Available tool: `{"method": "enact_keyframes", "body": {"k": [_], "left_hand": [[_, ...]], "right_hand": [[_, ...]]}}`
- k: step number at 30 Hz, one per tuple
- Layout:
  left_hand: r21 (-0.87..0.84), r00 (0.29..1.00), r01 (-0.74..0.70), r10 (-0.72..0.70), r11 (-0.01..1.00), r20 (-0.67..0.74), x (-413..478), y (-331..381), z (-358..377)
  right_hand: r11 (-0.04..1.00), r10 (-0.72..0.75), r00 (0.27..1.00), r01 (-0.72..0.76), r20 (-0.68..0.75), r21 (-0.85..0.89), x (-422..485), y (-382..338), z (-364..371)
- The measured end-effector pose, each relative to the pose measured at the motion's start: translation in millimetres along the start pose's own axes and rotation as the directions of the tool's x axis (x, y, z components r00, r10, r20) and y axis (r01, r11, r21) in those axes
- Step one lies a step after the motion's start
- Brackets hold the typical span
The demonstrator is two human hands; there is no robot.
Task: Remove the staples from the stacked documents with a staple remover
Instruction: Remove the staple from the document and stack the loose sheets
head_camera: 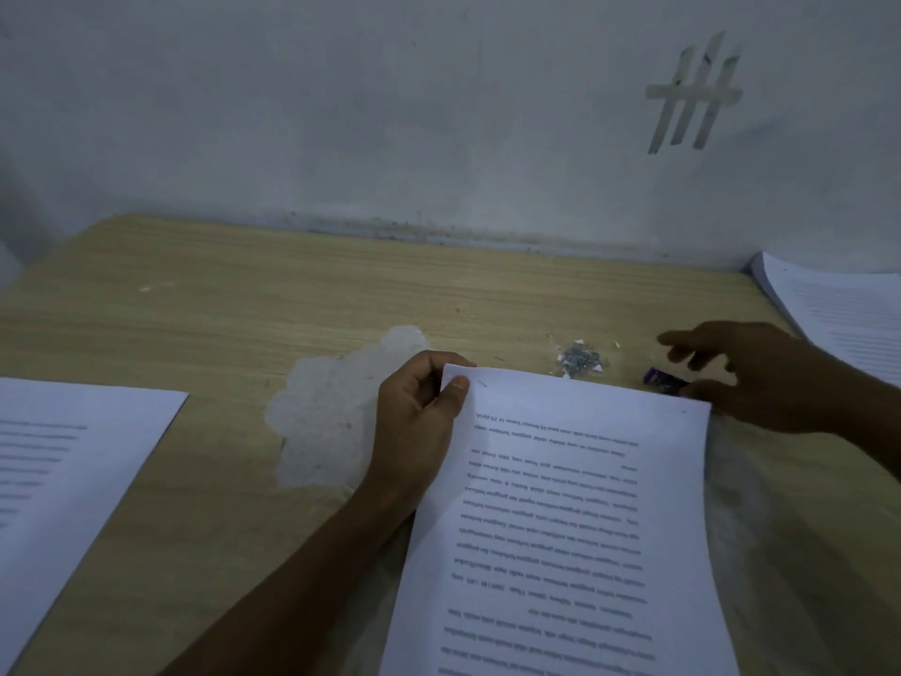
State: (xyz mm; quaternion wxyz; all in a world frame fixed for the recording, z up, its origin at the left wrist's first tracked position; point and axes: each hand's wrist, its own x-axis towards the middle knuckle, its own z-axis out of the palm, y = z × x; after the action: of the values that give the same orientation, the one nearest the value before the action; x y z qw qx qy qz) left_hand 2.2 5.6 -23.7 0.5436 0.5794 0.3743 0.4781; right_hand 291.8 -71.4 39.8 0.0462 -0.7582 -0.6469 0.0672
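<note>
**L hand**: thumb on top, fingers curled beneath, pinching the far-left corner of the document. Corner is lifted off the table; rest of the doc. sags toward the wearer, text upside down. Staple sits just beside the thumb tip, slanted, not yet pulled.

**R hand**: fingers spread and relaxed, gripping nothing. Hand hovers over the staple remover, a small purple tool lying on the table just past the doc.'s far-right corner. Thumb is close to the tool's near end; contact cannot be told.

**Surroundings:** pile of pulled staples w/ paper flecks lies btwn the two hands, just beyond the doc.'s far edge. Right stack is at the far-right table corner. Left sheets lie well apart on the L side.

**Assessment:** step in hand appears to be pickup of the tool; extraction not begun on this doc.

**Recs:**
- Take the tool so its jaws face the staple; orientation too dim to confirm here.
- Keep the L pinch, but shift the thumb clear of the staple so the jaws have room.
- Lay the corner flat or hold it taut; a sagging sheet will likely tear at the holes.
- Slide the jaws under the staple crown, squeeze slowly, lift straight.
- Drop the staple on the existing pile, not among the sheets.
</note>
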Motion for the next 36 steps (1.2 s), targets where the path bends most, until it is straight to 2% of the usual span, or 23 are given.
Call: {"method": "enact_keyframes", "body": {"k": [2,3,5,7,9,12,14,17,19,21,26,31,34,36], "left_hand": [[-0.007,1.0,-0.011,0.011,1.0,-0.012,0.5,2.0,0.6],[-0.017,1.0,-0.023,0.023,1.0,-0.012,0.5,3.3,1.2],[-0.056,0.998,-0.064,0.063,0.996,-0.005,1.3,7.6,2.8],[-0.113,0.993,-0.116,0.118,0.987,0.008,3.0,14.1,3.2],[-0.168,0.981,-0.177,0.187,0.97,0.051,7.2,22.3,0.1],[-0.22,0.94,-0.248,0.289,0.943,0.179,18.6,33.2,-13.4],[-0.212,0.879,-0.325,0.377,0.922,0.293,25.9,35.9,-24.8],[-0.193,0.839,-0.334,0.384,0.923,0.384,29.1,30.6,-34.1],[-0.191,0.833,-0.311,0.364,0.931,0.416,26.1,21.6,-37.9],[-0.17,0.82,-0.298,0.343,0.939,0.458,22.9,10.3,-41.4],[-0.11,0.831,-0.261,0.282,0.959,0.479,23.1,-2.1,-41.0],[-0.07,0.823,-0.3,0.295,0.951,0.485,24.1,-3.5,-40.5],[-0.08,0.833,-0.283,0.287,0.956,0.472,23.9,-4.0,-40.1],[-0.104,0.844,-0.262,0.281,0.959,0.457,23.7,-4.6,-40.3]], "right_hand": [[0.98,-0.07,0.988,0.094,-0.14,0.177,-3.1,-18.5,-9.1],[0.953,-0.102,0.983,0.141,-0.156,0.268,-6.4,-32.0,-12.7],[0.903,-0.168,0.982,0.188,-0.085,0.386,-13.7,-57.3,-15.5],[0.883,-0.236,0.97,0.241,-0.065,0.403,-19.1,-68.2,-12.3],[0.868,-0.237,0.951,0.299,-0.199,0.397,-22.1,-69.5,-11.3],[0.889,-0.257,0.835,0.401,-0.486,0.219,-25.2,-69.7,-8.4],[0.884,-0.344,0.7,0.467,-0.626,0.036,-27.9,-72.7,-2.1],[0.805,-0.558,0.463,0.503,-0.688,-0.315,-36.1,-70.7,13.7],[0.755,-0.639,0.394,0.487,-0.66,-0.44,-42.6,-68.6,27.1],[0.725,-0.678,0.398,0.502,-0.618,-0.472,-46.4,-66.1,41.7],[0.72,-0.686,0.468,0.543,-0.557,-0.432,-46.7,-58.2,58.8],[0.723,-0.685,0.48,0.537,-0.548,-0.434,-43.1,-53.8,58.5],[0.747,-0.656,0.499,0.533,-0.566,-0.396,-40.3,-53.2,60.8],[0.8,-0.582,0.526,0.507,-0.62,-0.32,-38.7,-53.8,58.6]]}}
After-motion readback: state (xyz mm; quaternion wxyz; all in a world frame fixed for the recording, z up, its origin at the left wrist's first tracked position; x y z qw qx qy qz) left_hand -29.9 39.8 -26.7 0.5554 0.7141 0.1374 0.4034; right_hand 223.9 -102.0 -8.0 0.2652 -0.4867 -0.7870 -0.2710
